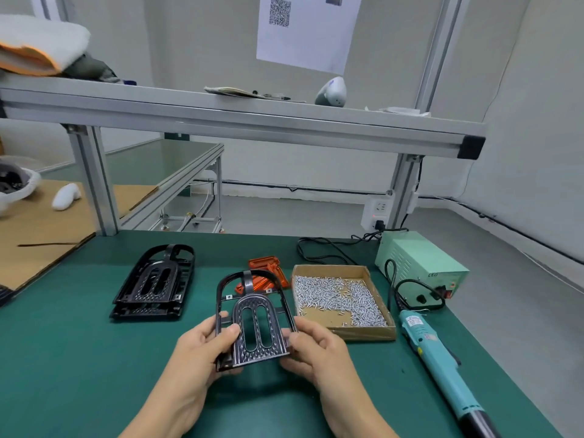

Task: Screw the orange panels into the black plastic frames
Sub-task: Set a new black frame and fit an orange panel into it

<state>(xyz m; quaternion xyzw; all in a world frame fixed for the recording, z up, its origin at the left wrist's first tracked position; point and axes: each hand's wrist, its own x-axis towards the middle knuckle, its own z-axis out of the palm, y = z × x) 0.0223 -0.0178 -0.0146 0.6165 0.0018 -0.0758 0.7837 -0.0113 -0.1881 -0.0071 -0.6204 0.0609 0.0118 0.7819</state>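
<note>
both hands, left (202,346) and right (311,344), grip a black frame (254,320) by its side rails, tilted above the desk (79,358). it looks light, stiff and glossy, so the rails seem safest. orange panels (268,273) lie behind it.

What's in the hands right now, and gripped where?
One black plastic frame, held by both: left hand on its left edge, right hand on its right edge.

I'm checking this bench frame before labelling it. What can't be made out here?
All in the head view:
- Orange panels: partly hidden behind the held black frame, so their count is unclear.
- Frame's side edges: covered by the left hand and right hand.
- Electric screwdriver: cut off by the bottom edge.
- Screws in the cardboard box: too small to tell their type.
</note>
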